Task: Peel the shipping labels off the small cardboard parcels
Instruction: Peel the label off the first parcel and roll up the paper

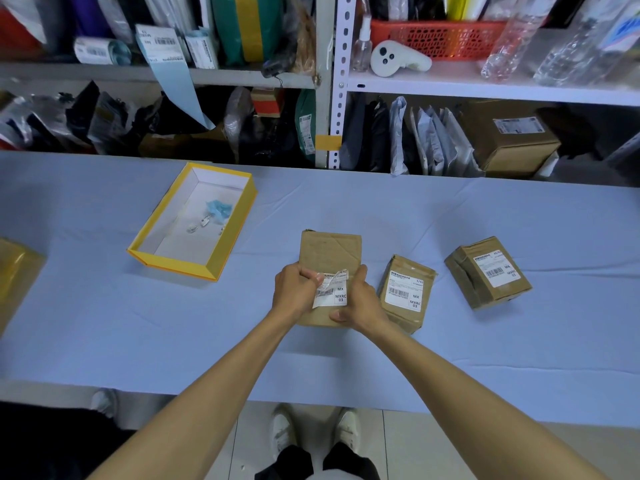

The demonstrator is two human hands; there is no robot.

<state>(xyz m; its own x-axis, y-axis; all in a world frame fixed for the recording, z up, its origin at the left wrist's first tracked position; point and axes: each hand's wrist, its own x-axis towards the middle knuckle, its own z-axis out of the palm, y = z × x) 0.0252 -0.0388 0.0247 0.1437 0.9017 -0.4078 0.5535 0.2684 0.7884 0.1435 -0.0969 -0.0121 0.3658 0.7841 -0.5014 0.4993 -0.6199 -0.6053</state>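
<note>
Nearest: white shoes (282, 431) on tiled floor, just below near edge of blue-covered table (104, 323).

Over table, centre: brown parcel (330, 251) held btwn both hands. Can't tell if resting on cloth or lifted.
- L hand (294, 289): fingers curled, thumb & fingertips pinching left edge of label (332, 291). That side peeled up & curling off cardboard; right part, printed "MX / MXRC 03", lying flat.
- R hand (360, 299): fingers wrapped round parcel's right edge, thumb pressed on face near bottom corner.

Just right of R hand: second parcel (405, 292) on cloth, label flat on top. Further right, apart: third parcel (488, 271), skewed, label on top too.

Far left edge: part of taped brown box (14, 268).

Beyond & left of held parcel: yellow-rimmed tray (221, 251), white inside, few white & blue scraps in it.

Back: metal shelves (450, 86) packed w/ bagged mail; red basket (436, 38) up top; cardboard box (509, 140) on lower shelf, right.
</note>
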